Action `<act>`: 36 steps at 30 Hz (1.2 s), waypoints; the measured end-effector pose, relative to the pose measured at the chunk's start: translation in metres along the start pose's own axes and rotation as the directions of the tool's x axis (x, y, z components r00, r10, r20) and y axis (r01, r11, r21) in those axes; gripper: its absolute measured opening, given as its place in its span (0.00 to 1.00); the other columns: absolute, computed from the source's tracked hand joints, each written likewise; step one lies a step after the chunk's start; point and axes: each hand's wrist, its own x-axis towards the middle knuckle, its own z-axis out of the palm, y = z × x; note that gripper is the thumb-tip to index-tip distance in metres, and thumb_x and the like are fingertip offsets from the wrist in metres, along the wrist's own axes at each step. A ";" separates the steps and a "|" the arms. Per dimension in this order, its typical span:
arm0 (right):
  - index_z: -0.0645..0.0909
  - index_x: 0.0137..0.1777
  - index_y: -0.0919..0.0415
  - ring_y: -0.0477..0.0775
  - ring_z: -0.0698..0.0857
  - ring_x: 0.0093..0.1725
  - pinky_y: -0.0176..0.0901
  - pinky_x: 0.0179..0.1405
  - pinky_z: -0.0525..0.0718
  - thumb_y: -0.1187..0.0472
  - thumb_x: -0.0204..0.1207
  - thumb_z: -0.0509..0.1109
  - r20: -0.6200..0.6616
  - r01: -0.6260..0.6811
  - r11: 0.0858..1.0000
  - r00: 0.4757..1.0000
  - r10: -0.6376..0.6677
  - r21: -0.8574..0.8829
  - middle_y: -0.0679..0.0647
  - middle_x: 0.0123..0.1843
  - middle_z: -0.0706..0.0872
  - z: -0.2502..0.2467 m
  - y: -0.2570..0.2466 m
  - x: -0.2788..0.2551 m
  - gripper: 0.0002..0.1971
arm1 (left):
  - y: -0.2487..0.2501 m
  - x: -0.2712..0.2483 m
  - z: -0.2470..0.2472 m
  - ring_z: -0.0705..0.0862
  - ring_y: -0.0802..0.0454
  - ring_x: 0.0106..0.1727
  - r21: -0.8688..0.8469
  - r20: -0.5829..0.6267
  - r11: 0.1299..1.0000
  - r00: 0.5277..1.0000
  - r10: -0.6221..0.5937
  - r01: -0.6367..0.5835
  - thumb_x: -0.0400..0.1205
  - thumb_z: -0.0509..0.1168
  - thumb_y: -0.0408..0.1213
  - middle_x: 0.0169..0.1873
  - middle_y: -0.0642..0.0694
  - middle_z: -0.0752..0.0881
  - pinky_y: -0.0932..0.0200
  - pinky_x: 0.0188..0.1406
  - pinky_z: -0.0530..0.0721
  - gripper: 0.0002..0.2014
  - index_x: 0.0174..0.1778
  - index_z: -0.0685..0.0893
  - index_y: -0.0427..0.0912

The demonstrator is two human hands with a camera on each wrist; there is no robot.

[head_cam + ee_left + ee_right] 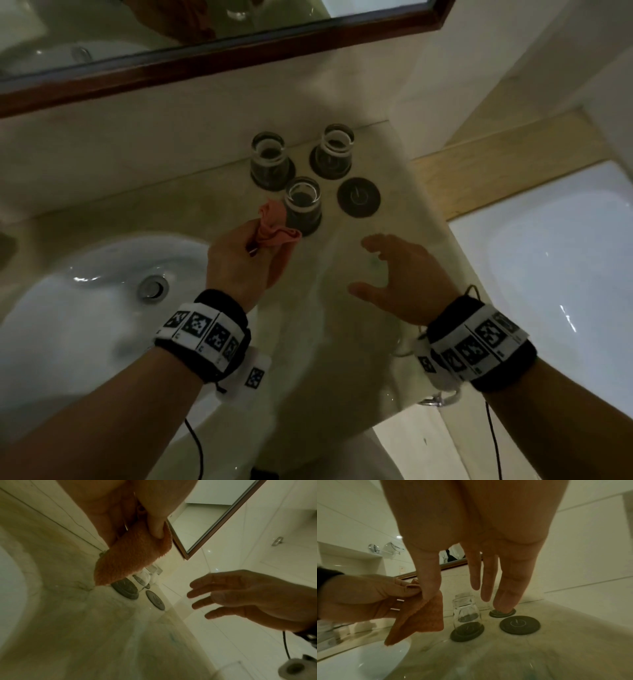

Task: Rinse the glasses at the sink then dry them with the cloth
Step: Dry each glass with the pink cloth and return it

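Note:
Three clear glasses (pixel 270 161) (pixel 334 150) (pixel 303 205) stand on dark round coasters at the back of the marble counter, seemingly mouth down. A fourth coaster (pixel 358 197) beside them is bare. My left hand (pixel 260 240) grips a crumpled orange cloth (pixel 274 228) just left of the nearest glass (pixel 466 612), and the cloth (pixel 423 618) hangs from its fingers. My right hand (pixel 373 267) hovers open over the counter in front of the bare coaster (pixel 520 625), fingers spread and holding nothing.
The white sink basin (pixel 85 308) with its metal drain (pixel 153 288) lies to the left. A wood-framed mirror (pixel 239 54) hangs on the wall behind. A white tub (pixel 548 257) sits beyond the counter's right edge. A toilet roll (pixel 295 668) hangs low on the right.

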 end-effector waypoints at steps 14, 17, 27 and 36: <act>0.74 0.74 0.51 0.59 0.82 0.63 0.50 0.61 0.83 0.42 0.62 0.84 0.124 -0.189 0.974 0.971 0.203 -0.122 0.53 0.66 0.80 0.050 0.015 -0.032 0.41 | -0.017 -0.029 0.018 0.87 0.64 0.36 -0.130 0.327 0.991 0.943 0.068 -0.027 0.81 0.73 0.35 0.33 0.60 0.91 0.64 0.41 0.82 0.08 0.54 0.91 0.46; 0.75 0.73 0.47 0.57 0.81 0.60 0.54 0.61 0.84 0.43 0.58 0.85 -0.014 -0.063 0.997 0.998 0.064 0.049 0.51 0.66 0.74 0.035 -0.002 -0.035 0.41 | -0.016 -0.031 0.000 0.84 0.48 0.35 -0.217 0.367 0.976 0.924 0.104 -0.024 0.77 0.75 0.40 0.38 0.44 0.90 0.46 0.41 0.82 0.13 0.56 0.91 0.42; 0.75 0.70 0.54 0.43 0.88 0.59 0.42 0.53 0.88 0.44 0.56 0.86 -0.372 0.527 0.736 0.843 -0.389 0.426 0.46 0.61 0.86 0.010 -0.140 -0.031 0.42 | 0.004 -0.059 -0.115 0.85 0.37 0.49 -0.377 0.161 0.913 0.960 0.230 -0.155 0.69 0.77 0.21 0.51 0.28 0.85 0.60 0.46 0.86 0.18 0.51 0.90 0.43; 0.79 0.66 0.56 0.53 0.88 0.67 0.50 0.66 0.86 0.53 0.56 0.88 -0.430 0.605 0.336 0.773 -0.466 0.722 0.55 0.65 0.88 0.043 -0.271 -0.039 0.36 | -0.003 -0.109 -0.239 0.84 0.49 0.33 -0.507 -0.127 0.815 0.959 0.253 -0.282 0.68 0.79 0.36 0.36 0.42 0.89 0.58 0.33 0.81 0.16 0.49 0.88 0.34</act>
